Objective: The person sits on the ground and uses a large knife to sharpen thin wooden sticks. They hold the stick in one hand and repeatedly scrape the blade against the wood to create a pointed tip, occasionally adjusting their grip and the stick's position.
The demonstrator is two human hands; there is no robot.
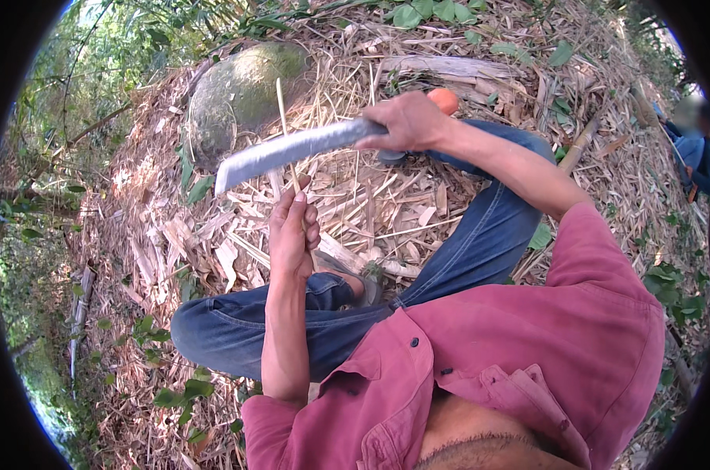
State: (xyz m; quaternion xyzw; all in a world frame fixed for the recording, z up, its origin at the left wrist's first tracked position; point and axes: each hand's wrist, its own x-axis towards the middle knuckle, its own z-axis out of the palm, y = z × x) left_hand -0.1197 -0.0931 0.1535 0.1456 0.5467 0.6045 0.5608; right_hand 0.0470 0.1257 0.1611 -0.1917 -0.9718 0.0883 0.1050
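Observation:
My right hand (406,123) is closed round the handle of a machete (300,144), whose orange butt end shows past my wrist. The long grey blade reaches leftward and is slightly smeared by motion. In my left hand (292,235), the fingers are wrapped round a thin pale stick (281,102), which looks like a bamboo strip. It stands nearly upright and passes the blade just above that fist. The blade crosses the stick in this view; I cannot tell whether they touch.
A large mossy rock (245,94) sits at the far left, with a split pale log (449,66) at the back. Dry leaves and shavings (418,204) cover the ground between my bent, jeans-clad legs (480,235). Another person (695,157) in blue is at the far right.

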